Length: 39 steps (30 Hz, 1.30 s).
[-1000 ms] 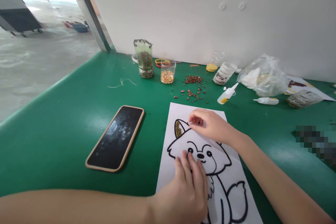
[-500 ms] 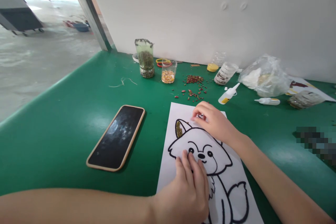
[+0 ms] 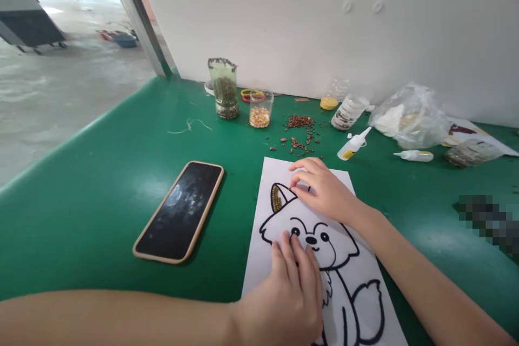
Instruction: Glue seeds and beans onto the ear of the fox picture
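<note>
A white sheet (image 3: 275,170) with a black outline drawing of a cartoon dog lies on the green table (image 3: 101,173). One ear of the dog is partly filled with small green beans (image 3: 276,198). My left hand (image 3: 294,286) lies flat on the sheet's lower part, fingers stretched to the dog's face. My right hand (image 3: 322,186) rests at the top of the dog's head beside that ear, with its fingers curled and their tips down on the paper. Something small and dark shows under them, too small to name.
A phone (image 3: 180,211) lies face up left of the sheet. Behind stand a cup of green beans (image 3: 224,89), a cup of corn (image 3: 260,110), loose red beans (image 3: 300,127), glue bottles (image 3: 352,144), a tipped jar (image 3: 347,112) and plastic bags (image 3: 407,116) by the wall.
My right hand has shifted a little up the sheet from the ear's tip, and its pinch has loosened into curled fingers. My left hand has stayed in place.
</note>
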Each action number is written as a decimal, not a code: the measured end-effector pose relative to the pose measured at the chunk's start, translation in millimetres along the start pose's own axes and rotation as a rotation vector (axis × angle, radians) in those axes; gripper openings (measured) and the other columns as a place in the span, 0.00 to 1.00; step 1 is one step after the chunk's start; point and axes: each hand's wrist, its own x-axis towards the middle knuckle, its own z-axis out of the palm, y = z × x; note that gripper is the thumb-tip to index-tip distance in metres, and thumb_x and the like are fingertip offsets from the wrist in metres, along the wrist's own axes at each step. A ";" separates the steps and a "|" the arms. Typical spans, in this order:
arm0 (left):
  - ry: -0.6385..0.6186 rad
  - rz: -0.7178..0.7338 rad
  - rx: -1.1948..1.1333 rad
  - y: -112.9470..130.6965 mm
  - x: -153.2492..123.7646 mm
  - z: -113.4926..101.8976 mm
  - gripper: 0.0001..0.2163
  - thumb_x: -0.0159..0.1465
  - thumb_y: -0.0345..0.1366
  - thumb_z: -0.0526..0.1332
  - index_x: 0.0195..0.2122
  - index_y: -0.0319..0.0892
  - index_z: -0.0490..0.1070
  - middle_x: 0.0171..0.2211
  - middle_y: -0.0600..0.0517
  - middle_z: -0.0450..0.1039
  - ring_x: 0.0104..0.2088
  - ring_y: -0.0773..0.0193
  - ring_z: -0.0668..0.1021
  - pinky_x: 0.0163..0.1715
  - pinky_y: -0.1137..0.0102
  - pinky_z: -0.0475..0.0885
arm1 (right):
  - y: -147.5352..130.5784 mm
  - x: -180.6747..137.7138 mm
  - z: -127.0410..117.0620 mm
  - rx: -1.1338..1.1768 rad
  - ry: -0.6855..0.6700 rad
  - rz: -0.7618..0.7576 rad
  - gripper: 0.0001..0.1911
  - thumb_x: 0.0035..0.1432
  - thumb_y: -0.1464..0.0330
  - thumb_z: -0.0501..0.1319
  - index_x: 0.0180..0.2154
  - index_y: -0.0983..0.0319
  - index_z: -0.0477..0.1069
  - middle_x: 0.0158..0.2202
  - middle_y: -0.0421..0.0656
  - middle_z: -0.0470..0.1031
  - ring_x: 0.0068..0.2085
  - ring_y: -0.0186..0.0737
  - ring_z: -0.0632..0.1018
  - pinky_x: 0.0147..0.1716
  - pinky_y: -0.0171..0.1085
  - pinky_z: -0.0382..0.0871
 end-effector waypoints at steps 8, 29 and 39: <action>0.006 -0.018 -0.020 1.8 0.1 -1.2 0.19 0.61 0.31 0.47 0.48 0.25 0.69 0.41 0.34 0.75 0.41 0.43 0.78 0.34 0.56 0.74 | -1.6 0.4 1.2 0.030 -0.012 0.001 0.06 0.57 0.75 0.55 0.30 0.60 0.67 0.45 0.46 0.69 0.50 0.44 0.67 0.51 0.47 0.63; 0.006 0.001 -0.007 -0.4 0.6 -1.1 0.19 0.62 0.32 0.47 0.48 0.25 0.69 0.41 0.34 0.75 0.41 0.44 0.78 0.34 0.55 0.73 | -10.6 2.1 6.5 -0.039 0.026 0.023 0.04 0.55 0.73 0.57 0.29 0.60 0.66 0.47 0.47 0.69 0.51 0.46 0.67 0.50 0.47 0.64; 0.013 0.002 -0.005 1.5 0.0 -0.1 0.19 0.62 0.31 0.47 0.48 0.24 0.69 0.41 0.33 0.74 0.40 0.43 0.78 0.34 0.54 0.72 | -10.2 2.2 4.2 0.012 0.001 -0.024 0.05 0.58 0.73 0.57 0.30 0.59 0.69 0.47 0.46 0.70 0.52 0.45 0.67 0.50 0.48 0.64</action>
